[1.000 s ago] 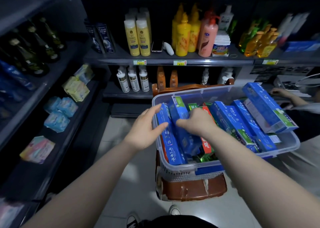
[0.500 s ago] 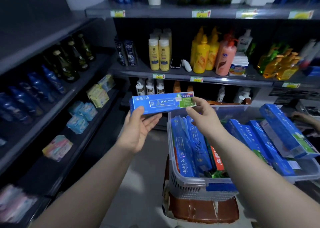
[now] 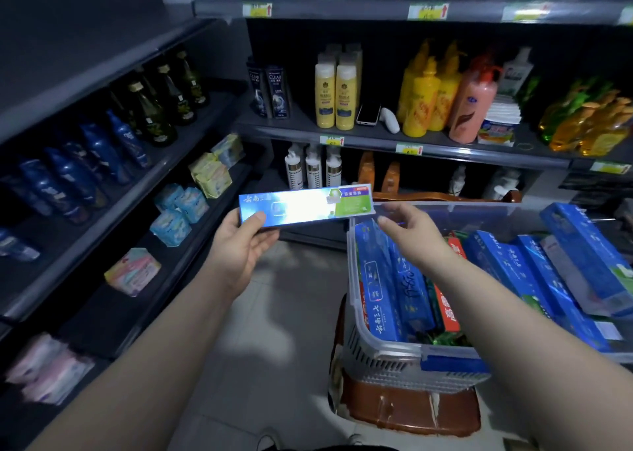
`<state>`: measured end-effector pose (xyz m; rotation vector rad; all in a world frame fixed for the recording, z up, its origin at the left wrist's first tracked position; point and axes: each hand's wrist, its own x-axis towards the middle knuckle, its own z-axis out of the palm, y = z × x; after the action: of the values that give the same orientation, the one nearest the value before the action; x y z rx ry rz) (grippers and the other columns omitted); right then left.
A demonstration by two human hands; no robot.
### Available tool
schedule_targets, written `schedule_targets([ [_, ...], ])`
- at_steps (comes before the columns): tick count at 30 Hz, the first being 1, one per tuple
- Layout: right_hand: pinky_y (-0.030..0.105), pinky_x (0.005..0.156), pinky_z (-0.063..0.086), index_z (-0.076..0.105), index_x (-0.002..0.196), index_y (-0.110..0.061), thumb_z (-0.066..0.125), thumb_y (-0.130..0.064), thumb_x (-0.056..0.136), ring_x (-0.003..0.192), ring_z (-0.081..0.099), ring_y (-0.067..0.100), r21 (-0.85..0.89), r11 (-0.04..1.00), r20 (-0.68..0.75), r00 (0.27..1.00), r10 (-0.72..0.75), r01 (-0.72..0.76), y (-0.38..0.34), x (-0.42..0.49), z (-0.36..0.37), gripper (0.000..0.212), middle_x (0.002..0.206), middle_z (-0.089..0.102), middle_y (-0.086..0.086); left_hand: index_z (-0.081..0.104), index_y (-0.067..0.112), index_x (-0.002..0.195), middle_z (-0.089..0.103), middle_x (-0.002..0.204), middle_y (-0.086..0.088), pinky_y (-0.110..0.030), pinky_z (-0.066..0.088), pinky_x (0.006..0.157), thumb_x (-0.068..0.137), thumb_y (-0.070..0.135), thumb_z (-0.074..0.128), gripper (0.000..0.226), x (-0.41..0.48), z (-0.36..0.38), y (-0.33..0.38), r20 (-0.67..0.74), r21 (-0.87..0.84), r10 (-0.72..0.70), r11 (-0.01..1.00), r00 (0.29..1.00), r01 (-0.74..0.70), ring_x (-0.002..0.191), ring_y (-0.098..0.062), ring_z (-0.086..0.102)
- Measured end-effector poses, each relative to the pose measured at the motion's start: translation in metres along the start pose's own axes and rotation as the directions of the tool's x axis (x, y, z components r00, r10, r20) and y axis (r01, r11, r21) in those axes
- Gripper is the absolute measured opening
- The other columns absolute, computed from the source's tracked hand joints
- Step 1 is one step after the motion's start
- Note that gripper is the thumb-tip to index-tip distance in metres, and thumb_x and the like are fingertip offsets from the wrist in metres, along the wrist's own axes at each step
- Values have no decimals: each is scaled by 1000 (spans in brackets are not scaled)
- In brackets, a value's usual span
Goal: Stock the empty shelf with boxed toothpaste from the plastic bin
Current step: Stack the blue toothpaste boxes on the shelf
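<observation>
One toothpaste box is being held level in the air, long axis running left-right, green end pointing away from the grip. Left hand is pinching the blue end, thumb on the printed face. Right hand is hovering at the far end, fingers loosely spread, contact unclear. Below-right of the grip, the plastic bin is holding at least five blue boxes and one red box.

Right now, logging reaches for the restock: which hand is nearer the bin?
Right. The right hand is over the bin at its far left corner; the left hand is left of it, holding a toothpaste box.
</observation>
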<state>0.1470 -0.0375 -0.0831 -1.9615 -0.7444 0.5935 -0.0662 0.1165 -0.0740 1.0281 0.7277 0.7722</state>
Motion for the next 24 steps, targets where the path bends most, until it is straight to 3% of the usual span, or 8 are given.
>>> schedule_targets([
  [2, 34, 87, 46, 47, 137, -15, 55, -34, 93, 111, 53, 26, -382, 924, 4, 1000, 21, -18, 16, 6, 1, 48, 132, 52, 8, 57, 17, 106, 66, 105, -6, -29, 52, 82, 96, 8, 48, 17, 0, -6, -5, -38, 2, -11, 1000, 999, 11, 91, -19, 67],
  [4, 38, 101, 38, 44, 138, -13, 54, -44, 92, 125, 43, 33, -618, 786, 56, 996, 73, -23, 26, 10, 4, 57, 140, 42, 14, 56, 15, 110, 66, 106, -5, -30, 50, 86, 96, 8, 48, 18, 1, -12, -10, -82, 1, -27, 1000, 996, 27, 95, -21, 65],
  [8, 39, 98, 39, 53, 123, -13, 54, -60, 85, 125, 39, 33, -717, 695, 145, 967, 208, -43, 24, 12, 17, 61, 135, 40, 14, 50, 11, 122, 65, 108, -4, -31, 49, 92, 97, 7, 47, 26, 0, -18, -16, -128, -16, -54, 998, 990, 53, 98, -20, 64],
  [10, 39, 94, 41, 52, 113, -16, 59, -60, 80, 122, 39, 31, -728, 684, 147, 962, 231, -53, 21, 11, 23, 56, 131, 43, 12, 50, 12, 122, 65, 108, -3, -31, 50, 93, 96, 8, 48, 27, -1, -21, -19, -129, -28, -64, 998, 990, 61, 95, -18, 64],
  [14, 38, 90, 46, 44, 128, -17, 68, -56, 73, 118, 46, 31, -732, 670, 109, 948, 298, -126, 17, 6, 31, 72, 129, 44, 10, 52, 15, 114, 66, 104, -3, -27, 53, 87, 95, 8, 50, 21, -1, -22, -24, -133, -81, -76, 995, 988, 66, 88, -16, 65],
  [18, 30, 69, 43, 48, 103, -15, 65, -37, 76, 93, 56, 25, -705, 693, 99, 946, 307, -151, 3, 4, 35, 39, 104, 55, 5, 55, 16, 109, 67, 101, -3, -26, 54, 85, 94, 8, 50, 17, -1, -19, -27, -129, -74, -77, 995, 989, 68, 83, -13, 68],
  [21, 30, 66, 47, 50, 87, -14, 65, -29, 76, 80, 58, 23, -525, 818, 97, 938, 332, -235, 0, 6, 21, 24, 83, 56, 2, 55, 14, 112, 67, 100, -3, -26, 54, 84, 94, 8, 51, 19, 0, -22, -25, -131, -83, -64, 995, 989, 54, 84, -13, 67],
  [24, 27, 60, 51, 61, 94, -10, 66, -17, 76, 71, 65, 21, -195, 948, 96, 957, 275, -253, -8, 11, -3, 20, 83, 67, 5, 54, 13, 116, 68, 99, -3, -25, 55, 83, 94, 9, 51, 23, 1, -29, -15, -151, -88, -24, 996, 988, 11, 81, -12, 67],
])
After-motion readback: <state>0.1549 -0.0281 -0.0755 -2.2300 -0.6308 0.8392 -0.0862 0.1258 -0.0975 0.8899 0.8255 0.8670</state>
